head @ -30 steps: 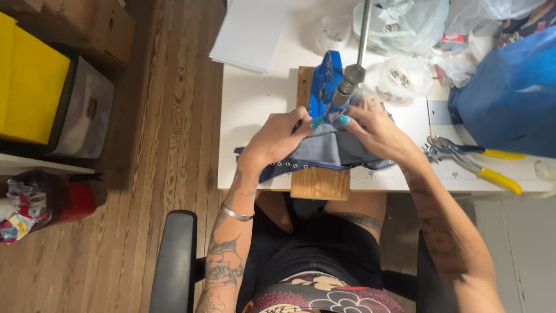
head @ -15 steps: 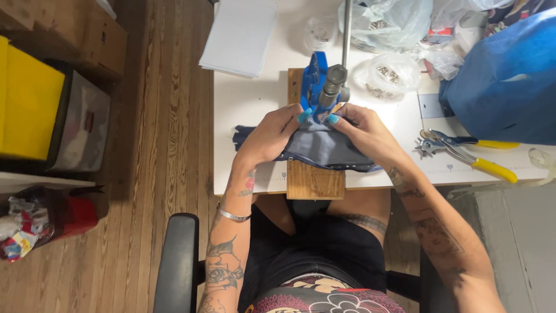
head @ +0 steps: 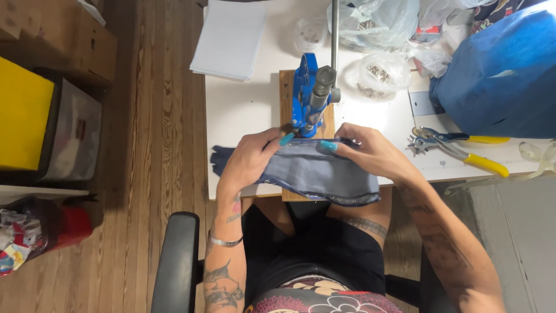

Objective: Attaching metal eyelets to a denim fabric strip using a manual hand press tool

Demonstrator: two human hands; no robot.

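Observation:
A folded piece of blue-grey denim fabric (head: 313,174) lies across the table's front edge, over a wooden board (head: 286,93). My left hand (head: 250,157) grips its left part, and my right hand (head: 370,152) pinches its upper right edge. Both hold the fabric's top edge under a blue hand press (head: 307,95) that stands on the board. The press has a long metal lever (head: 335,35) pointing away from me.
A stack of white paper (head: 229,40) lies at the back left of the white table (head: 243,110). Plastic bags of small metal parts (head: 379,72), yellow-handled punch pliers (head: 457,148) and a blue bag (head: 498,75) are at the right. Boxes stand on the wooden floor at left.
The view has drifted down and left. My hands stay on the fabric and have shifted it slightly along under the press.

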